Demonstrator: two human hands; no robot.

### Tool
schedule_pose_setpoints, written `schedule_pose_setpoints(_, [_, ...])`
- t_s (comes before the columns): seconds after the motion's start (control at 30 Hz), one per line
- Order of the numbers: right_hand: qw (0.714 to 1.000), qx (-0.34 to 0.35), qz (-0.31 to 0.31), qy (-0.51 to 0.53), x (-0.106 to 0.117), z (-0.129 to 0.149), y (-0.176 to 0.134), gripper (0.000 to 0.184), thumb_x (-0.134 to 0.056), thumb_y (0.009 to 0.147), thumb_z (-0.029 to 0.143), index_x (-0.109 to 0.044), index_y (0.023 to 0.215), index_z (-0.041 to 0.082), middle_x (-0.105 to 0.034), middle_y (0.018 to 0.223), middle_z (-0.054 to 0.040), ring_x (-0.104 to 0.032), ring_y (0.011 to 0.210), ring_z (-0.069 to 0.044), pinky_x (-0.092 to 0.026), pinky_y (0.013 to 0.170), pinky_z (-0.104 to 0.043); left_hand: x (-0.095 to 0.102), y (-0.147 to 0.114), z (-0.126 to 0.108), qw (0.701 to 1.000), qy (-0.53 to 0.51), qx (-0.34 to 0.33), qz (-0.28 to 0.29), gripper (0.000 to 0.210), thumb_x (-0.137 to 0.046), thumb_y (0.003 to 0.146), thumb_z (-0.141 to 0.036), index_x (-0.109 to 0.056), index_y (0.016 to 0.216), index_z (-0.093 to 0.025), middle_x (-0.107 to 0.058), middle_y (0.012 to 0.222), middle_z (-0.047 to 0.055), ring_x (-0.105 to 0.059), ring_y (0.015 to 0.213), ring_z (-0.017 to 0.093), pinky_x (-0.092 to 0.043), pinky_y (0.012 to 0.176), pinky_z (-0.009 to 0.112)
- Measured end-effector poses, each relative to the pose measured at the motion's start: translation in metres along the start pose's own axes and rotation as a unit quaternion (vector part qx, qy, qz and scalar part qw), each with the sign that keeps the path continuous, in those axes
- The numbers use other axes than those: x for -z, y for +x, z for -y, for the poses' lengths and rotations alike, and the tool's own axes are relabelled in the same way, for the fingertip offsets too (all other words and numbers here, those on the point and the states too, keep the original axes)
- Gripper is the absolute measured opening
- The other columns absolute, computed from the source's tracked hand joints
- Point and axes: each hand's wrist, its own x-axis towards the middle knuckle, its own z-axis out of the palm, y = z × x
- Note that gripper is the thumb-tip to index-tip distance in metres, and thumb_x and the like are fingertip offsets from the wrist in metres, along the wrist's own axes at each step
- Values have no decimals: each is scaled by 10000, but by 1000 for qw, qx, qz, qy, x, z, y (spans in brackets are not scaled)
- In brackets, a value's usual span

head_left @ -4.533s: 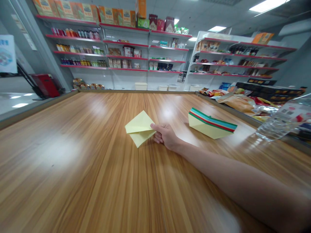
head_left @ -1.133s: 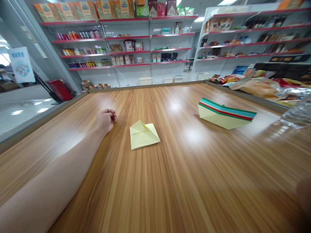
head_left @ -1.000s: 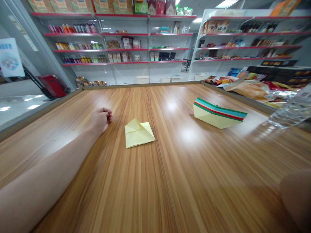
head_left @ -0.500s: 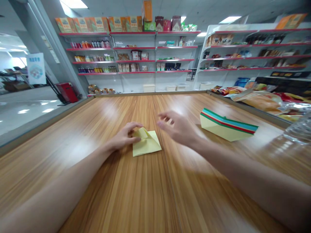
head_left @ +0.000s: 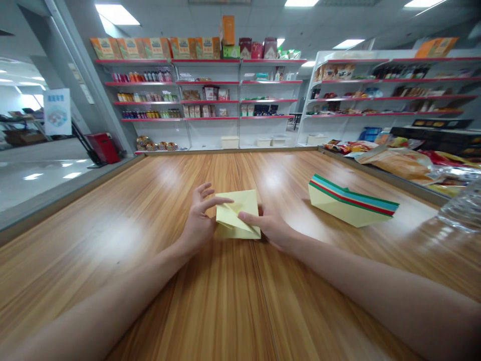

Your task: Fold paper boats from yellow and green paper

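Observation:
A folded sheet of pale yellow paper (head_left: 244, 199) is in front of me, roughly square, with a loose flap across its near half. My right hand (head_left: 276, 225) grips its right edge, thumb on top and the other fingers hidden underneath. On the left side, my left hand (head_left: 203, 213) has its fingers spread, with the index fingertip resting on the paper's upper left part. Off to the right stands a folded paper boat (head_left: 351, 200), pale yellow with green, red and blue bands along its top.
The wooden table (head_left: 180, 311) has a raised rim. A clear plastic object (head_left: 464, 205) lies at the right edge. Snack packets (head_left: 398, 163) are heaped beyond the right rim. Stocked shelves (head_left: 210, 103) line the back, and a red box (head_left: 103, 148) stands on the floor at left.
My right hand has come down and taken hold of the paper's right edge. The paper has turned and moved slightly right. My left fingers have spread, loosening from their earlier hold.

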Motion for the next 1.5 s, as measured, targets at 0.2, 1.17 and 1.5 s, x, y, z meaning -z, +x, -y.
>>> schedule_pose_setpoints(0.2, [995, -5, -96, 27, -2, -7, 1, 348, -746, 639, 393, -640, 837, 127, -650, 690, -53, -569, 477, -132, -455, 391, -240, -10, -3, -7, 950, -132, 280, -41, 827, -751, 641, -305, -229, 1283, -306, -544, 1086, 122, -624, 598, 169, -470, 429, 255])
schedule_pose_setpoints(1.17, [883, 330, -58, -328, 9, 1, -1, 168, -625, 808, 253, -709, 954, 249, -569, 1114, -75, -480, 1135, -229, -430, 945, -398, 2, -1, -9, 963, -210, 144, 90, 330, -732, 696, -257, -627, 999, -180, -662, 821, 23, -587, 728, 138, -450, 647, 228])
schedule_pose_setpoints(1.5, [909, 315, -60, -266, 6, 3, -4, 116, -638, 800, 302, -728, 852, 249, -558, 1040, -68, -484, 1105, -220, -402, 962, -399, -1, -7, -15, 987, -49, 107, 110, 226, -680, 733, -332, -625, 658, -126, -585, 596, -8, -508, 560, 100, -365, 509, 194])
